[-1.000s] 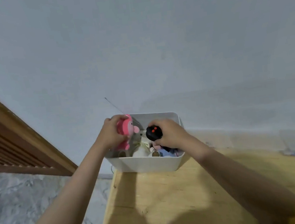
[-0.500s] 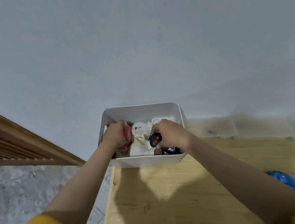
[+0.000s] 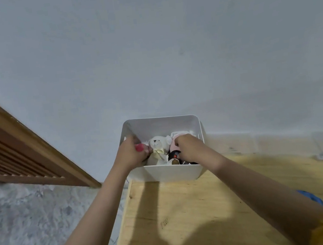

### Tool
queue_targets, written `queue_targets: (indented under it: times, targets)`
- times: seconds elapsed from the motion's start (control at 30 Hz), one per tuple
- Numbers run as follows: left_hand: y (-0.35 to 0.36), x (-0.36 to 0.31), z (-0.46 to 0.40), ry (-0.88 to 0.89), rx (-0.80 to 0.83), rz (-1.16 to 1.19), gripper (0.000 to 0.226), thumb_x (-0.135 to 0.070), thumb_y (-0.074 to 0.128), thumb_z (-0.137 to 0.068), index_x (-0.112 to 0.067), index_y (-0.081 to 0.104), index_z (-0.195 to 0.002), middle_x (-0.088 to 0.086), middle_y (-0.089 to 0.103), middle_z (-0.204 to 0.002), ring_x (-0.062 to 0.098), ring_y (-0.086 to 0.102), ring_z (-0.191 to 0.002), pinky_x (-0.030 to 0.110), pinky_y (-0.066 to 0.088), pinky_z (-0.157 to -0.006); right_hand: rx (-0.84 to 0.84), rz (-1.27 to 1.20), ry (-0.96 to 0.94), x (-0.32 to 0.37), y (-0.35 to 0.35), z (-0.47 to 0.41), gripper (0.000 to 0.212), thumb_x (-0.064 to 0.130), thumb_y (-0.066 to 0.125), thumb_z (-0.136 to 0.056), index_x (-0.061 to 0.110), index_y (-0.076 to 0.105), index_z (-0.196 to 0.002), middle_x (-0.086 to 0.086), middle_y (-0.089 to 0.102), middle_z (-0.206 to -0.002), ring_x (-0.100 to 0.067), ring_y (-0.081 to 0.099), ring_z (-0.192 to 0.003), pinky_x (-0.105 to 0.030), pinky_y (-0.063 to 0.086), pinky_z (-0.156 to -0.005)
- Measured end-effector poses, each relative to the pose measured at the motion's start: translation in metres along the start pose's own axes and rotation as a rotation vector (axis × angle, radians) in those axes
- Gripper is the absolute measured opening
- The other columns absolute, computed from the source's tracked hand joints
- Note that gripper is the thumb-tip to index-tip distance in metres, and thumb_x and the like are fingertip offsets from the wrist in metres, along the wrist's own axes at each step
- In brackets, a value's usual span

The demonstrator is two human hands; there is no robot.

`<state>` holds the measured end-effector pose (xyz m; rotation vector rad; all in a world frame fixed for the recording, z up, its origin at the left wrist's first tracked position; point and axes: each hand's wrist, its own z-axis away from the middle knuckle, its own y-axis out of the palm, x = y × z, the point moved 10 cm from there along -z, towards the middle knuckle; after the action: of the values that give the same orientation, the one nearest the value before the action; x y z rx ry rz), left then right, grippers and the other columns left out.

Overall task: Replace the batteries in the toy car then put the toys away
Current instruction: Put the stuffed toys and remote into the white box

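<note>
Both hands are down in the white bin point(image 3: 169, 174) at frame centre, left hand point(image 3: 131, 155) gripping the pink toy point(image 3: 140, 147), right hand point(image 3: 188, 147) curled round the black remote point(image 3: 173, 155); I should seat each low beside the white bear point(image 3: 158, 143) before letting go.

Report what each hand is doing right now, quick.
Left hand: curled round a pink toy, inside the white bin.
Right hand: down in the bin over a black toy; whether it grips it cannot be told.
</note>
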<state>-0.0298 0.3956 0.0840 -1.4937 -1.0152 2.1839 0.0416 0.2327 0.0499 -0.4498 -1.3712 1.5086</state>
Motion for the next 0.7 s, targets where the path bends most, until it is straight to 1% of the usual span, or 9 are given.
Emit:
queue_targets:
  times: [0.07,0.13,0.23,0.27,0.33,0.43,0.53,0.6,0.7]
  targets:
    - [-0.005,-0.007,0.018,0.063,-0.028,0.111,0.071,-0.022,0.074,-0.081,-0.009,0.037,-0.14,0.007,0.056,-0.127,0.021,0.053,-0.115,0.028,0.041,-0.091,-0.071,-0.083,0.006,0.002,-0.013,0.009,0.019,0.017,0.064,-0.081,0.012,0.062,-0.099,-0.01,0.065,-0.106,-0.028,0.06,-0.101,-0.031,0.049,-0.075]
    - [-0.005,-0.011,0.035,0.103,-0.032,0.252,0.08,-0.026,0.077,-0.078,-0.012,0.033,-0.143,0.0,0.057,-0.119,0.014,0.051,-0.115,0.03,0.04,-0.101,-0.184,-0.244,0.016,0.002,-0.031,0.024,0.03,0.02,0.063,-0.083,0.013,0.063,-0.113,-0.007,0.066,-0.11,-0.025,0.062,-0.102,-0.033,0.051,-0.084]
    - [-0.005,-0.018,0.062,0.165,-0.072,0.336,0.081,-0.031,0.078,-0.077,-0.019,0.033,-0.143,-0.001,0.045,-0.14,0.013,0.045,-0.126,0.03,0.04,-0.102,-0.343,-0.524,0.02,-0.002,-0.052,0.059,0.034,0.025,0.065,-0.085,0.014,0.062,-0.117,-0.002,0.066,-0.111,-0.017,0.065,-0.097,-0.027,0.048,-0.088]
    - [-0.004,-0.022,0.071,0.191,-0.088,0.344,0.08,-0.032,0.077,-0.077,-0.02,0.034,-0.144,-0.002,0.043,-0.143,0.013,0.045,-0.127,0.029,0.04,-0.102,-0.38,-0.585,0.024,-0.005,-0.055,0.072,0.032,0.025,0.065,-0.085,0.015,0.062,-0.116,-0.001,0.066,-0.108,-0.015,0.065,-0.094,-0.025,0.048,-0.086]
    - [0.001,-0.028,0.091,0.234,-0.111,0.366,0.076,-0.03,0.076,-0.079,-0.018,0.036,-0.142,-0.004,0.042,-0.142,0.01,0.045,-0.122,0.022,0.038,-0.095,-0.458,-0.675,0.04,-0.013,-0.057,0.102,0.028,0.023,0.065,-0.085,0.016,0.064,-0.112,0.002,0.066,-0.103,-0.01,0.064,-0.09,-0.021,0.049,-0.083]
    - [0.023,-0.036,0.118,0.307,-0.113,0.373,0.069,-0.029,0.075,-0.08,-0.018,0.041,-0.138,-0.006,0.045,-0.138,0.008,0.047,-0.12,0.019,0.034,-0.091,-0.54,-0.752,0.08,-0.029,-0.045,0.149,0.024,0.022,0.065,-0.085,0.016,0.066,-0.108,0.006,0.067,-0.099,-0.004,0.064,-0.087,-0.016,0.048,-0.081]
    - [0.06,-0.048,0.144,0.371,-0.075,0.351,0.062,-0.026,0.074,-0.08,-0.017,0.045,-0.134,-0.007,0.047,-0.132,0.009,0.048,-0.117,0.019,0.035,-0.092,-0.572,-0.781,0.154,-0.054,-0.02,0.191,0.022,0.018,0.065,-0.086,0.013,0.066,-0.108,0.006,0.067,-0.097,-0.007,0.064,-0.086,-0.019,0.049,-0.081]
    - [0.091,-0.057,0.161,0.403,-0.022,0.336,0.06,-0.025,0.075,-0.08,-0.013,0.048,-0.132,-0.006,0.048,-0.127,0.011,0.051,-0.115,0.019,0.037,-0.092,-0.59,-0.784,0.202,-0.076,-0.004,0.22,0.025,0.018,0.066,-0.086,0.011,0.065,-0.11,0.003,0.067,-0.1,-0.011,0.064,-0.087,-0.019,0.048,-0.08]
    - [0.141,-0.076,0.189,0.421,0.085,0.322,0.056,-0.025,0.074,-0.081,-0.014,0.049,-0.13,-0.003,0.05,-0.124,0.012,0.052,-0.113,0.017,0.038,-0.088,-0.617,-0.752,0.302,-0.119,0.014,0.268,0.024,0.019,0.066,-0.086,0.015,0.065,-0.11,0.009,0.064,-0.098,-0.008,0.063,-0.087,-0.021,0.048,-0.079]
